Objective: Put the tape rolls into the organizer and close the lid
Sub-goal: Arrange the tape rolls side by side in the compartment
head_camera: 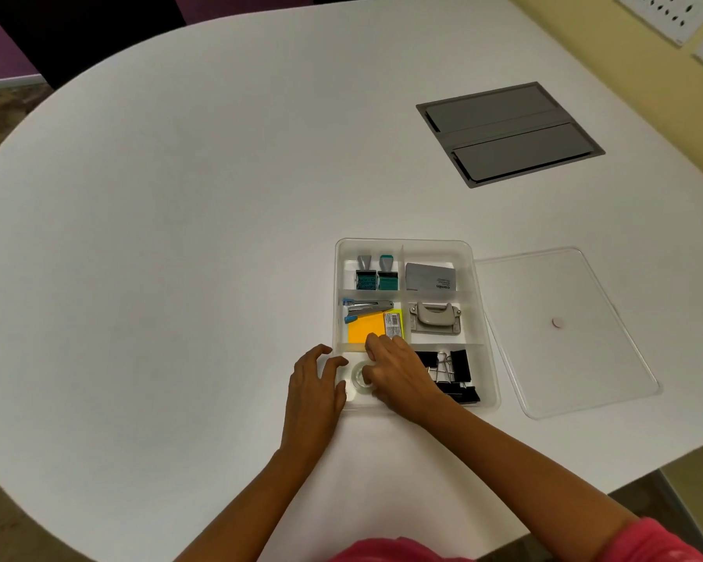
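Note:
A clear plastic organizer with several compartments lies open on the white table. In its near-left compartment sits a clear tape roll. My right hand reaches into that compartment, its fingers curled on the roll's right side. At the organizer's near-left corner rests my left hand, fingers spread, touching the outer wall and holding nothing. The clear lid lies flat on the table just right of the organizer, apart from both hands.
Other compartments hold two stamps, a grey card box, a stapler, orange sticky notes, a hole punch and black binder clips. A grey cable hatch is set in the table at the far right.

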